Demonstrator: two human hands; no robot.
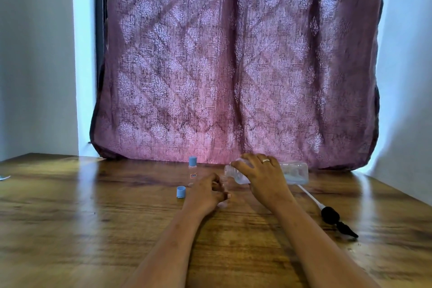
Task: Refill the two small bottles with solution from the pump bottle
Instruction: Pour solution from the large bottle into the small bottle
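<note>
My right hand [261, 175] grips a large clear pump bottle [294, 173], tipped on its side with its open mouth pointing left and a little clear liquid inside. Just below that mouth, my left hand [208, 190] is closed around a small clear bottle [223, 180], which is mostly hidden by the fingers. A second small bottle [192, 170] with a blue cap stands upright to the left. A loose blue cap [181, 192] sits on the wooden table [93, 217] beside my left hand.
The black pump head [330, 215] with its long white tube [309, 195] lies on the table to the right of my right arm. A patterned purple curtain [233, 65] hangs behind the table's far edge. White walls stand on both sides.
</note>
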